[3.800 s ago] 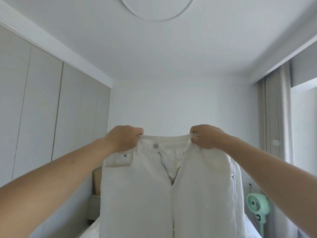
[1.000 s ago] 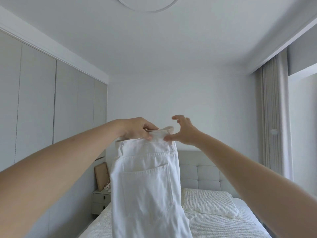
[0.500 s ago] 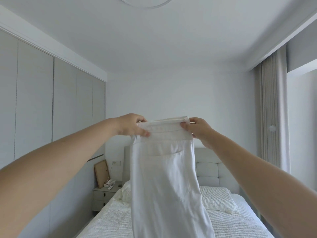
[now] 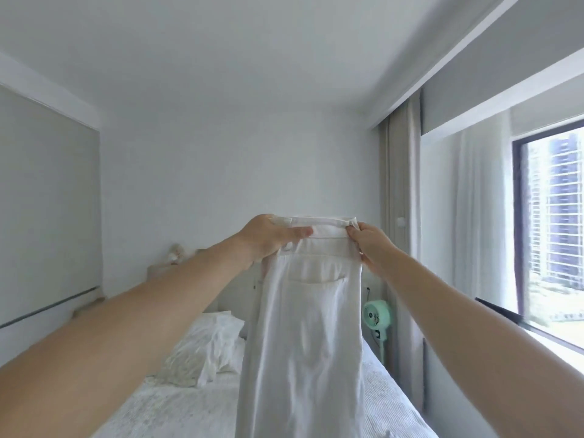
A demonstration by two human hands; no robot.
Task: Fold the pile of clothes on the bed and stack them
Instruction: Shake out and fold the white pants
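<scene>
Left hand [image 4: 268, 237] and right hand [image 4: 368, 245] pinch the white trousers [image 4: 306, 327] by the waistband; legs hang straight down.

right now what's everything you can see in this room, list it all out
white trousers: one, white, held up by the waistband, hanging over the bed
bed: one, white cover, below
pillow: one, white, crumpled, left of the trousers
fan: one, mint green, right of the bed
curtain: one, beige, beside the window
window: one, dark frame, far right
left hand: one, grips the waistband's left end
right hand: one, pinches its right end
</scene>
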